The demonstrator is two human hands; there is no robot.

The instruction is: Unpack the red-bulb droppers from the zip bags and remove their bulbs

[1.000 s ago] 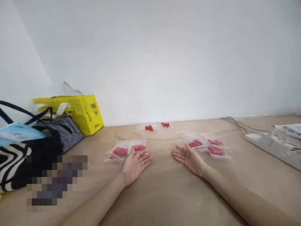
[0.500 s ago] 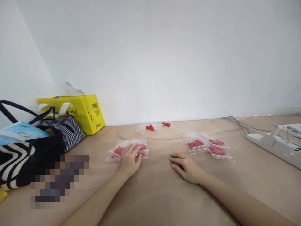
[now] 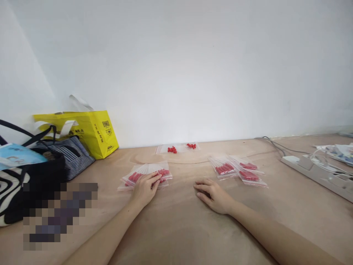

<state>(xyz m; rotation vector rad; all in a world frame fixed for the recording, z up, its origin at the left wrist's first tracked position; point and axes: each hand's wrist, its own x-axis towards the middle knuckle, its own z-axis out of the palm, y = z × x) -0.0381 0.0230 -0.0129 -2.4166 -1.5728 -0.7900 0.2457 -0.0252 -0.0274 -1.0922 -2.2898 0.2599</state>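
My left hand (image 3: 145,188) lies over a small pile of clear zip bags (image 3: 125,186) with red stick-like pieces (image 3: 135,176) inside. Its fingertips touch the top bag, and the thumb is apart from the index finger. Part of the pile is hidden beneath the hand. Resting on the table, my right hand (image 3: 213,195) is loosely curved, thumb away from the fingers, with nothing visible in it. Beyond it to the right lie several overlapping zip bags (image 3: 237,169) with similar red pieces.
By the wall, zip bags (image 3: 180,148) hold smaller red pieces. A yellow bag (image 3: 102,132), a striped pouch (image 3: 79,156) and a black-and-white bag (image 3: 52,187) stand left, near a blurred-out item (image 3: 63,213). A power strip (image 3: 317,176) with cables lies right.
My left hand has drawn back slightly toward me, and its fingers are closer together over the bags. My right hand stays put on the table. The view has turned slightly right.
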